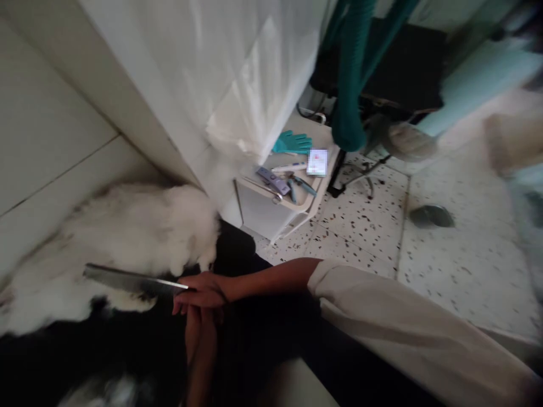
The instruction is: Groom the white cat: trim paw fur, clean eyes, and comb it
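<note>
A long metal comb (136,280) extends leftward from my right hand (202,288), whose fingers are closed on its near end. The comb's far end overlaps the coat of a white fluffy dog (127,226), which lies along the wall on a black surface (156,345). My left hand (203,314) comes up from below and meets the underside of my right hand. Its fingers are mostly hidden there, so what it grips, if anything, does not show.
A white cart (305,206) holds a purple clipper (272,181), teal gloves (292,142), blue-handled nail clippers (303,185) and scissors (276,197). A green hose (354,73) hangs above. White fur clumps (110,393) lie at bottom left. Plastic sheeting (263,73) hangs behind.
</note>
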The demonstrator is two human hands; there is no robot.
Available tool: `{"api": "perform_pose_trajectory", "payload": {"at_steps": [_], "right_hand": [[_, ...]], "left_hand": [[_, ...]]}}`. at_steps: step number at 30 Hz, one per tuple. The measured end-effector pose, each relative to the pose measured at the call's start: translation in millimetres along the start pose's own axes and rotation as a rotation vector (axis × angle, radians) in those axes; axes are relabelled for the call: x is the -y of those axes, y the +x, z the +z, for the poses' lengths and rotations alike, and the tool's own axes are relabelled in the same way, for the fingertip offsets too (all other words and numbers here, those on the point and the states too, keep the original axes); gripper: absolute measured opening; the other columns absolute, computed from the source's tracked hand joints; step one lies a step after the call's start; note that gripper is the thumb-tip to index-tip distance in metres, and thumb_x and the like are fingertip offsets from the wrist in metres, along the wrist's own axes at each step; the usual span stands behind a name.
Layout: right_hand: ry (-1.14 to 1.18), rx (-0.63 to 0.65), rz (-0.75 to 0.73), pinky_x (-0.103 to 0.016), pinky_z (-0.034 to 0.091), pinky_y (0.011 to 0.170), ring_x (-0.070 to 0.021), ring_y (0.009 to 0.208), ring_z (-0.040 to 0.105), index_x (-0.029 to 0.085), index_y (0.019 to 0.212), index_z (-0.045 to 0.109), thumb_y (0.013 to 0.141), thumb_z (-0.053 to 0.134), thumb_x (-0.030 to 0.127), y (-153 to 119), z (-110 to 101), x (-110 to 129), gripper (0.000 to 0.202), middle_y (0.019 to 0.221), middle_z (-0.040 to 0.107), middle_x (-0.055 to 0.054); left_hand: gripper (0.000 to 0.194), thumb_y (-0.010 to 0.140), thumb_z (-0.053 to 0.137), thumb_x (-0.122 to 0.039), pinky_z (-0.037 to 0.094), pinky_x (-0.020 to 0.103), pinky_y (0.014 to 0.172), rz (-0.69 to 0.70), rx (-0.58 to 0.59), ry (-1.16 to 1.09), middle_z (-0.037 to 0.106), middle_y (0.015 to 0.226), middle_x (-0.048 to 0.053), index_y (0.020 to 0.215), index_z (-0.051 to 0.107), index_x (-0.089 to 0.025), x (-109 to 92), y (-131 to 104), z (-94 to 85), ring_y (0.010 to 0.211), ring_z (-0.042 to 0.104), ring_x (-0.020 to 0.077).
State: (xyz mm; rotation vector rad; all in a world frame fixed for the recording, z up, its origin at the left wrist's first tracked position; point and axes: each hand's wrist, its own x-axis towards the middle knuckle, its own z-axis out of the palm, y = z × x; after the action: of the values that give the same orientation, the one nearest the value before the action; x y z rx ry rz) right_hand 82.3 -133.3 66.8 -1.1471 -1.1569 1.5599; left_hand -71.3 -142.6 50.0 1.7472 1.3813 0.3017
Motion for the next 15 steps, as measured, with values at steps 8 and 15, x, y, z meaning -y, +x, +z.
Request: {"api": "perform_pose_trajectory", "payload": {"at_steps": [8, 15], "right_hand": [[-0.215, -0.203, -0.068, -0.019, 0.042, 0.060, -0.0090, 0.064, 0.056, 0.017, 0.094, 0.068, 0.093, 0.057, 0.031, 79, 33, 2, 0.018, 0.071, 0.061, 0.003], [-0.101, -0.317, 0.124, -0.018, 0.036, 0.046, -0.0070, 0.048, 0.047, 0.019, 0.088, 0.054, 0.082, 0.064, 0.017, 152, 54, -3, 0.011, 0.060, 0.050, 0.009]], "left_hand": [[0.031, 0.092, 0.045, -0.048, 0.047, 0.033, 0.066, -0.070, -0.019, -0.241, 0.062, 0.071, 0.000, 0.107, 0.056, -0.023, -6, -22, -14.2, 0.066, 0.061, 0.0206], [0.028, 0.096, 0.047, -0.040, 0.042, 0.024, 0.063, 0.068, -0.257, -0.212, 0.059, 0.068, -0.003, 0.107, 0.064, -0.021, 3, -20, -64.6, 0.063, 0.058, 0.0130]]}}
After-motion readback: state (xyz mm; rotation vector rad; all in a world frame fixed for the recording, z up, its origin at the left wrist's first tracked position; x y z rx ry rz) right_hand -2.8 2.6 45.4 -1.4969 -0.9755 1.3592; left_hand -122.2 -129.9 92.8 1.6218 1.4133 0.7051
